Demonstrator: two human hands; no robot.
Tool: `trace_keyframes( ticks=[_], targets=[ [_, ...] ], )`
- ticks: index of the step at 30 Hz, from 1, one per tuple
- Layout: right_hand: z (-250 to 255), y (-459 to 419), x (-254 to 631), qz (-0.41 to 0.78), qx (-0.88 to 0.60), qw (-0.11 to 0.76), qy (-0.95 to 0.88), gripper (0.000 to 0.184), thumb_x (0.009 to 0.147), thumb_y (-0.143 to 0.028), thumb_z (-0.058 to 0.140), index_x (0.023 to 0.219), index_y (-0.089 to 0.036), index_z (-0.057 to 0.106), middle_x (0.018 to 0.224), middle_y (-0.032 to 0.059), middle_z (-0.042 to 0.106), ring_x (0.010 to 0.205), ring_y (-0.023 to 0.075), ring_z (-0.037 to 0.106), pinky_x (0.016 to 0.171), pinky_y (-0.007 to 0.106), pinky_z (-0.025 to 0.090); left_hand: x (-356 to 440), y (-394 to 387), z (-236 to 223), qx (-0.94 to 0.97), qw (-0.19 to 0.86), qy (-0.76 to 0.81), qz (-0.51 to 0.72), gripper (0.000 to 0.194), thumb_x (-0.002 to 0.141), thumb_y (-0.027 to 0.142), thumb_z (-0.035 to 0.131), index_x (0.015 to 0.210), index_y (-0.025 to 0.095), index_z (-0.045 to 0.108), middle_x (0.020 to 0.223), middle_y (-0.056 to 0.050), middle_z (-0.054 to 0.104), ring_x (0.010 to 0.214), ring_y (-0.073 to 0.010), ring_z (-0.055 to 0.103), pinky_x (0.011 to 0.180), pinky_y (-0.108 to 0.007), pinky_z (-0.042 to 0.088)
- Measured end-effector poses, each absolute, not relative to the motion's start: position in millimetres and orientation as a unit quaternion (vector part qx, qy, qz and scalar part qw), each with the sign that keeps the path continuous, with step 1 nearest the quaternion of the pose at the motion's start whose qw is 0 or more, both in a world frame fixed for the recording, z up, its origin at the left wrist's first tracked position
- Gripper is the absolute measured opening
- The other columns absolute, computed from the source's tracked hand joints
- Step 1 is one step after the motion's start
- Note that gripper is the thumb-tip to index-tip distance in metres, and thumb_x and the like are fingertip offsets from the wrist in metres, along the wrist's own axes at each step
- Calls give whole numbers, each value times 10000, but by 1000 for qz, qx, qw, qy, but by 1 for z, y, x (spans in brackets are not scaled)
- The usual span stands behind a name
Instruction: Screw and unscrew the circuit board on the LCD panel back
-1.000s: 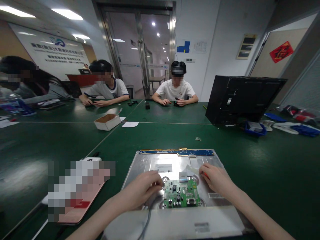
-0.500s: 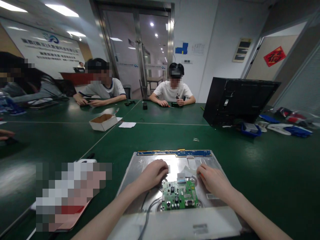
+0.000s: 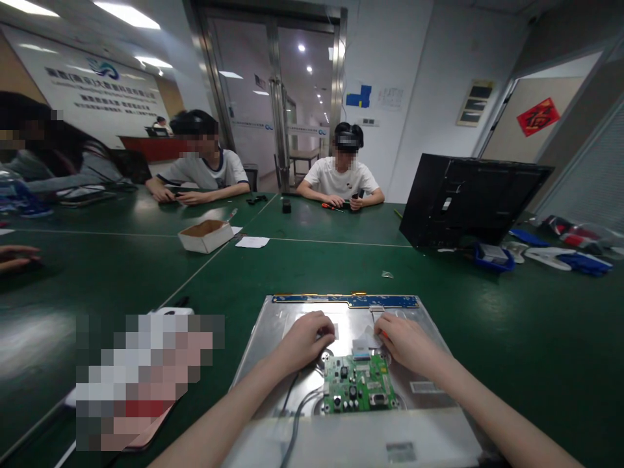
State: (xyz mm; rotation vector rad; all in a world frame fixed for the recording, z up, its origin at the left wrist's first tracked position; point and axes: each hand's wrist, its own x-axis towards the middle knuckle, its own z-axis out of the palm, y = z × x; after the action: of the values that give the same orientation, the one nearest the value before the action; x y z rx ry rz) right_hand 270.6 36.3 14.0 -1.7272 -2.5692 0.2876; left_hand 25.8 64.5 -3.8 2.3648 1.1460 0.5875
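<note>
A silver metal panel back lies on the green table in front of me, with a blue strip board along its far edge. A small green circuit board sits on its middle, and a flat ribbon cable runs up from it. My left hand rests curled on the panel just left of the ribbon. My right hand is closed at the ribbon's right side, with something small and orange-red at its fingertips. Grey wires trail from the board toward me.
A black monitor shell stands at the right, with a blue tray and bagged items beside it. A cardboard box and paper lie mid-table. Three people sit at the far side; another person's hand rests at the left edge.
Both my hands have slid away from me along the panel, from beside the green board to beside the ribbon cable. The person opposite has lowered their hands.
</note>
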Motion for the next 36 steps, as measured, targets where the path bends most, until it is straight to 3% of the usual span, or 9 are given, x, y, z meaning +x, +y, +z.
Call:
trace_keyframes(
  ticks=[7, 19, 28, 32, 36],
  targets=[
    [21, 62, 241, 127, -500, 54, -855, 205, 840, -99, 507, 938, -170, 674, 999, 74, 678, 926, 192, 621, 759, 258, 413, 24, 64, -6, 849, 210, 429, 225, 96, 783, 91, 558, 742, 161, 609, 781, -29, 611, 765, -178, 563, 694, -262, 407],
    [23, 73, 198, 142, -457, 59, -876, 146, 826, -194, 606, 933, -197, 704, 936, 54, 724, 891, 209, 652, 742, 284, 442, 17, 64, -8, 842, 173, 458, 227, 53, 792, 135, 567, 773, 160, 610, 790, -54, 621, 800, -219, 561, 718, -308, 395],
    [56, 48, 226, 122, -442, 31, -888, 230, 840, -248, 631, 1066, -206, 656, 1067, 66, 702, 970, 260, 637, 789, 344, 446, 17, 64, -7, 846, 171, 448, 232, 68, 813, 143, 564, 770, 153, 615, 801, -66, 628, 796, -217, 564, 705, -300, 397],
    [65, 32, 231, 129, -397, 1, -909, 365, 778, -432, 688, 1074, -223, 641, 1004, 62, 696, 888, 247, 641, 722, 319, 443, 18, 64, -6, 851, 168, 442, 230, 57, 807, 207, 624, 828, 154, 627, 832, -63, 632, 817, -226, 567, 710, -306, 399],
    [57, 16, 220, 87, -337, -51, -936, 521, 727, -574, 647, 1067, -182, 604, 956, 97, 684, 772, 261, 643, 626, 334, 433, 20, 64, -7, 853, 167, 441, 223, 222, 749, 221, 702, 952, 159, 635, 893, -56, 642, 862, -237, 574, 758, -324, 407]
  ],
)
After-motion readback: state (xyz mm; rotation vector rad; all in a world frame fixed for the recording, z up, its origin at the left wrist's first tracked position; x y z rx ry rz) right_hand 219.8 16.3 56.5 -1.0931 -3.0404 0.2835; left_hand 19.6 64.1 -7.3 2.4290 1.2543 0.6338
